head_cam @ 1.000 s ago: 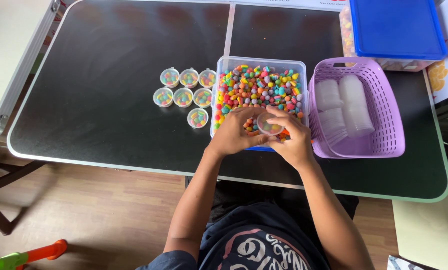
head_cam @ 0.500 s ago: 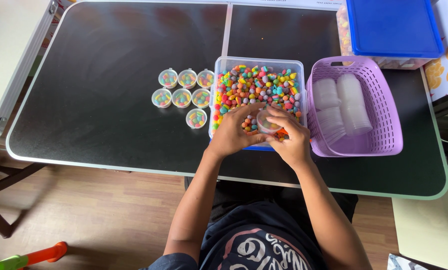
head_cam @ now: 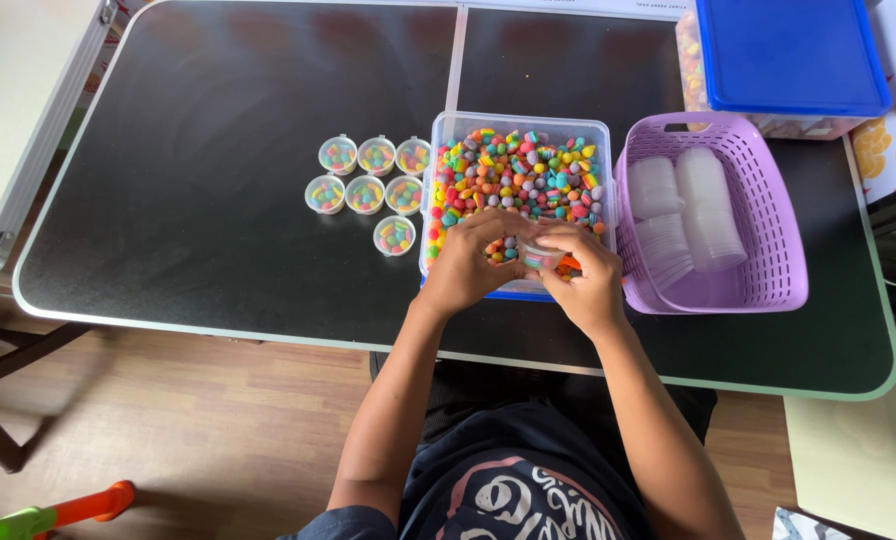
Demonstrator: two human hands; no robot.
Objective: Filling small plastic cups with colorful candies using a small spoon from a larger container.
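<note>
Here both the left hand and the right hand close around a small clear cup of candies over the open candy bin, seemingly filling or lidding it; pressing a lid squarely likely follows.

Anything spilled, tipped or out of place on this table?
Nothing stands out. Seven filled small clear cups stand upright left of the clear candy bin; both hands hold one cup over it.
</note>
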